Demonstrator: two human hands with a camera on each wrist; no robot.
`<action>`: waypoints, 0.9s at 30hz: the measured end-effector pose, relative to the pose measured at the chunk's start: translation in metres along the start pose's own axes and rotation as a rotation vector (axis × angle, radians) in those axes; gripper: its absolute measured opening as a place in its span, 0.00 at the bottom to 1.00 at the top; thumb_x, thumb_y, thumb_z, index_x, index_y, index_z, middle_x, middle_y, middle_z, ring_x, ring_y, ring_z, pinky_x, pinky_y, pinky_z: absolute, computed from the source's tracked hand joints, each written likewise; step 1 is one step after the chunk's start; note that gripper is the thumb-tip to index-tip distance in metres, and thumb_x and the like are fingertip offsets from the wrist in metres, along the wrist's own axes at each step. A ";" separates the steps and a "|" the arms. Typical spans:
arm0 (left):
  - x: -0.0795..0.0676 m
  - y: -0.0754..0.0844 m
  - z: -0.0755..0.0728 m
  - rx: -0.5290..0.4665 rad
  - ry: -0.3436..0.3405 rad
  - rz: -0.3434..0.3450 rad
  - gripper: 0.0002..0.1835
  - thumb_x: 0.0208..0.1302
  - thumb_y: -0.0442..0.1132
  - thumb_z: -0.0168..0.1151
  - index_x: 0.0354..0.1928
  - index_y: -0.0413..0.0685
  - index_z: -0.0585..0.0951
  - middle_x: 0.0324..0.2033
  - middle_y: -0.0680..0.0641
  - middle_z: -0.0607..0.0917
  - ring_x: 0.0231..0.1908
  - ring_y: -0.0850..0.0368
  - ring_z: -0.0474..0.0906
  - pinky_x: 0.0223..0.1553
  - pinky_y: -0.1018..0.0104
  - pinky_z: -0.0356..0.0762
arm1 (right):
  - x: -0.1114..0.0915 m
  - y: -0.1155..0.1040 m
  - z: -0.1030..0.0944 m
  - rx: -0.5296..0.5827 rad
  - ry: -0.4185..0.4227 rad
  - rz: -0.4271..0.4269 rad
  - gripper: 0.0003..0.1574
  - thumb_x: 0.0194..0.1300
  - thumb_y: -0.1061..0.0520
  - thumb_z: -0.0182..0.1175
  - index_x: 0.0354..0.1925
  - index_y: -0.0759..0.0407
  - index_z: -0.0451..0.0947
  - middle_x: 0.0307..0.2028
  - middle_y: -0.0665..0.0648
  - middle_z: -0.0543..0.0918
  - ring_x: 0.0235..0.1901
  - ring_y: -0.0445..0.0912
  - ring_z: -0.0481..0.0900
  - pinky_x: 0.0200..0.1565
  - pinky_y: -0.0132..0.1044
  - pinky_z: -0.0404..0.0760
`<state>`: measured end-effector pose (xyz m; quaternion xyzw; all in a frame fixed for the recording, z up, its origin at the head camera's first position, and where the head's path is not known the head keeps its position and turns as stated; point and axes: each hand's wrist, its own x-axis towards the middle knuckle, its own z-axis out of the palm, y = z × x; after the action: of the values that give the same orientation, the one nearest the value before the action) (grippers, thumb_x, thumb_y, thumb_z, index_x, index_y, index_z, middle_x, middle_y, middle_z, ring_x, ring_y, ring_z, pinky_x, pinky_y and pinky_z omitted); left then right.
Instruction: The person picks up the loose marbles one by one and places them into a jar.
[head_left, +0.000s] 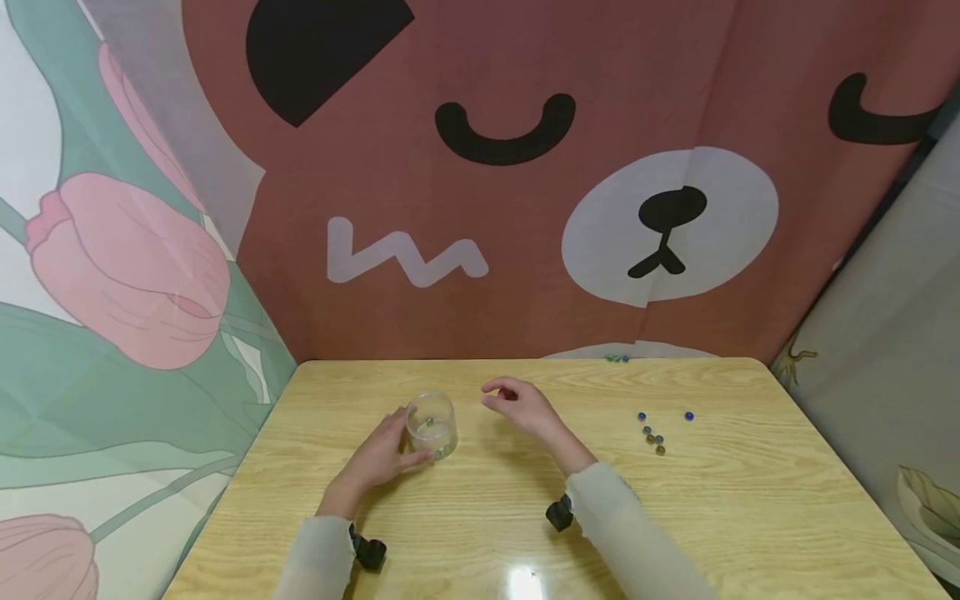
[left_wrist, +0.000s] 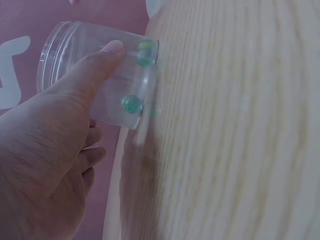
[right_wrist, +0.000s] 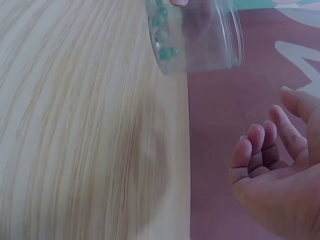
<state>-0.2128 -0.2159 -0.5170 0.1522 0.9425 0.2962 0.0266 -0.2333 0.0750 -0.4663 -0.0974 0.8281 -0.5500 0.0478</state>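
Note:
A clear plastic jar (head_left: 442,417) stands upright on the table, left of centre. Around its side my left hand (head_left: 380,454) holds it, the thumb (left_wrist: 97,65) along the near wall. Green marbles (left_wrist: 132,104) lie at the jar's bottom, and the right wrist view shows several through the wall. My right hand (head_left: 528,410) hovers above the table just right of the jar, apart from it. Its fingers (right_wrist: 241,155) are loosely bent, with thumb and forefinger apart and no marble seen between them.
Several brown and grey marbles (head_left: 650,439) lie on the wooden table (head_left: 750,517) at the right, with a blue marble (head_left: 689,416) beyond them. Small green and blue marbles (head_left: 617,358) sit at the back edge. A printed bear curtain (head_left: 525,317) hangs behind the table.

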 end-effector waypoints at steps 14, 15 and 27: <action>0.002 -0.001 -0.002 0.015 -0.006 0.009 0.55 0.60 0.61 0.72 0.80 0.46 0.55 0.75 0.30 0.58 0.74 0.27 0.51 0.72 0.32 0.53 | -0.005 0.019 -0.029 -0.002 0.028 0.029 0.13 0.72 0.50 0.65 0.53 0.48 0.84 0.36 0.53 0.77 0.33 0.47 0.70 0.35 0.39 0.70; 0.002 0.000 -0.002 0.016 -0.006 0.008 0.55 0.60 0.61 0.72 0.80 0.46 0.55 0.75 0.30 0.58 0.74 0.28 0.51 0.72 0.32 0.53 | -0.005 0.019 -0.031 -0.003 0.030 0.030 0.14 0.72 0.50 0.65 0.53 0.48 0.84 0.36 0.53 0.77 0.33 0.47 0.70 0.35 0.39 0.71; -0.001 0.004 0.001 -0.007 -0.007 -0.019 0.54 0.60 0.61 0.71 0.79 0.44 0.56 0.75 0.30 0.56 0.75 0.28 0.50 0.72 0.32 0.52 | -0.013 0.028 -0.047 -0.018 0.027 0.025 0.15 0.71 0.49 0.65 0.54 0.50 0.84 0.36 0.53 0.77 0.34 0.47 0.70 0.36 0.38 0.71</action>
<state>-0.2107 -0.2128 -0.5161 0.1442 0.9429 0.2985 0.0334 -0.2320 0.1308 -0.4743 -0.0798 0.8347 -0.5432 0.0428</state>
